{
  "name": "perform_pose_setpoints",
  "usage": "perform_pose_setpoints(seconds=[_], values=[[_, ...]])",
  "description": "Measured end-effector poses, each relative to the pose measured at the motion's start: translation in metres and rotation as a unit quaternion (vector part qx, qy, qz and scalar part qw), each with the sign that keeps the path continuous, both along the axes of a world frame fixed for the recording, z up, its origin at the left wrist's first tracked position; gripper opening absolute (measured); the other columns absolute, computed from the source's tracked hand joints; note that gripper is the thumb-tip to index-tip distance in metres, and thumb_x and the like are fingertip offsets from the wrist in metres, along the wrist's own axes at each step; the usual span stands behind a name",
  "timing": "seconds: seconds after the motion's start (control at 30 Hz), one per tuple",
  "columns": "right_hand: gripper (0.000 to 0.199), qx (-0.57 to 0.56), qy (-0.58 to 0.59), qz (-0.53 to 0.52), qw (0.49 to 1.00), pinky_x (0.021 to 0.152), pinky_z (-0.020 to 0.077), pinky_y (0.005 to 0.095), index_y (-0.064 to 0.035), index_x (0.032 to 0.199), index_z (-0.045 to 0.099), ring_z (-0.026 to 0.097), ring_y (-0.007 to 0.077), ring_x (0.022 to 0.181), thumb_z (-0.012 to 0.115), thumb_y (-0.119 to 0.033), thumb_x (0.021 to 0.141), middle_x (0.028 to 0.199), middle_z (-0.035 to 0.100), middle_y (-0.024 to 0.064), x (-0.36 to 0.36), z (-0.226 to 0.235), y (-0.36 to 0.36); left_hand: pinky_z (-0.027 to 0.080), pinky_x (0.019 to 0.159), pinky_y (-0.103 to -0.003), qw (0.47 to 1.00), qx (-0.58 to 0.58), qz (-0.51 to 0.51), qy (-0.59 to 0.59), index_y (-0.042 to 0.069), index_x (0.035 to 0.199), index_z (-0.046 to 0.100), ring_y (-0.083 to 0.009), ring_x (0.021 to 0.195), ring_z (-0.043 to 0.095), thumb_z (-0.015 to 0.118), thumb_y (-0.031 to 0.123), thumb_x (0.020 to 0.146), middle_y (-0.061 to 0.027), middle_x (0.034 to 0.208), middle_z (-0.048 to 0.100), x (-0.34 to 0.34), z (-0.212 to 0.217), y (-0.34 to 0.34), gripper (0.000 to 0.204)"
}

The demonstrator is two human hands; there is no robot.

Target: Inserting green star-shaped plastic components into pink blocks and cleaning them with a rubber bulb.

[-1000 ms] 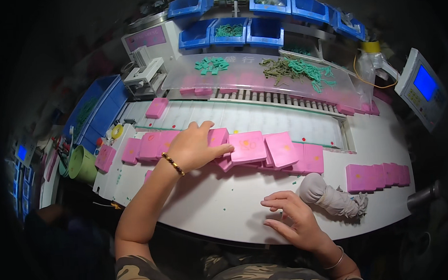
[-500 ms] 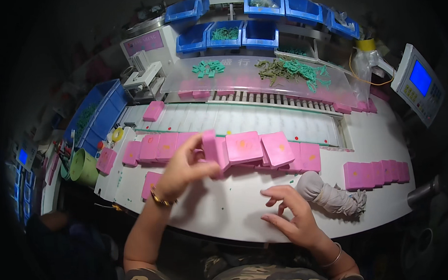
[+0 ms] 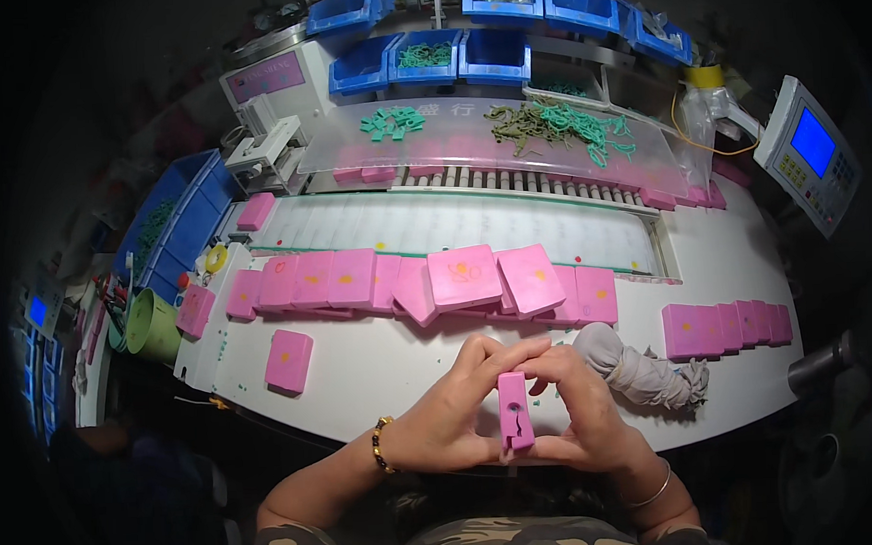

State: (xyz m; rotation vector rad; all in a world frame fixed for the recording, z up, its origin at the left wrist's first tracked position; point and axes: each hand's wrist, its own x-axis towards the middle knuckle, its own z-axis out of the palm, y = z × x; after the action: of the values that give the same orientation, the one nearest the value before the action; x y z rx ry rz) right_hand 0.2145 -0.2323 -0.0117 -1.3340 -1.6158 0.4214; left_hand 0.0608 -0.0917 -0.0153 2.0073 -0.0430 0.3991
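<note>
Both my hands hold one pink rubber mould (image 3: pixel 513 395) upright on its narrow side, close to the table's near edge. A small round hole and a dark wavy split line show on the side turned up to me. My left hand (image 3: pixel 446 416) grips it from the left, fingers at the far end and thumb at the near end. My right hand (image 3: pixel 585 411) closes on it from the other side in the same way. Beyond them, a row of overlapping pink moulds (image 3: pixel 465 276) lies along the belt's edge. A single mould (image 3: pixel 289 361) lies left of my hands.
A grey cloth bundle (image 3: pixel 641 366) lies beside my right hand, with stacked pink moulds (image 3: pixel 693 331) further right. Behind the white belt (image 3: pixel 405 219), a clear shelf carries green pieces (image 3: pixel 392 123). Blue bins (image 3: pixel 494 55) hang above; a control panel (image 3: pixel 811 154) stands at right.
My left hand has brought a pink mould from the row toward me, and my right hand has closed on it too. The mould on the belt's far left has shifted left.
</note>
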Motion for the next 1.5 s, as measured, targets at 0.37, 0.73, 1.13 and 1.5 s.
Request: perform_pose_setpoints(seconds=[0.37,0.73,1.13,1.5], values=[[0.075,-0.051,0.401,-0.034,0.914,0.097,0.0501,0.0304,-0.0016,0.141,0.038,0.05,0.0204,0.124,0.079,-0.007,0.079,0.136,0.046,0.0136,0.001,-0.004,-0.001,0.04,0.102,-0.032,0.944,-0.314,0.066,-0.069,0.007,0.141,0.028,-0.0181,0.119,0.049,0.084,0.006,0.07,-0.0082,0.121,0.044,0.002,-0.014,0.002,0.091],[0.044,0.09,-0.079,-0.128,0.985,0.071,0.0478,0.0344,-0.0087,0.106,0.069,0.055,0.0259,0.088,0.086,-0.021,0.068,0.099,0.055,0.0089,-0.041,-0.014,0.004,0.049,0.073,-0.029,0.772,-0.617,0.104,-0.117,0.004,0.111,0.051,-0.0166,0.08,0.061,0.063,0.049,0.091,-0.0105,0.087,0.063,0.031,-0.024,0.001,0.051],[0.037,0.038,0.017,-0.169,0.985,0.063,0.0486,0.0286,-0.0037,0.117,0.065,0.053,0.0138,0.068,0.075,-0.008,0.082,0.101,0.054,0.0102,-0.015,0.011,0.01,0.049,0.067,-0.027,0.797,-0.584,0.142,-0.052,0.001,0.09,0.06,-0.0129,0.069,0.059,0.045,0.024,0.096,-0.0063,0.078,0.063,0.027,-0.037,0.0,0.028],[0.014,0.042,0.002,-0.119,0.992,0.067,0.0487,0.0305,-0.0005,0.089,0.062,0.057,0.0184,0.079,0.071,-0.002,0.079,0.103,0.053,0.0132,-0.013,0.005,0.019,0.044,0.077,-0.025,0.799,-0.577,0.129,-0.109,0.007,0.088,0.044,-0.01,0.078,0.05,0.037,0.019,0.097,-0.0019,0.084,0.048,0.031,-0.03,-0.008,0.016]])
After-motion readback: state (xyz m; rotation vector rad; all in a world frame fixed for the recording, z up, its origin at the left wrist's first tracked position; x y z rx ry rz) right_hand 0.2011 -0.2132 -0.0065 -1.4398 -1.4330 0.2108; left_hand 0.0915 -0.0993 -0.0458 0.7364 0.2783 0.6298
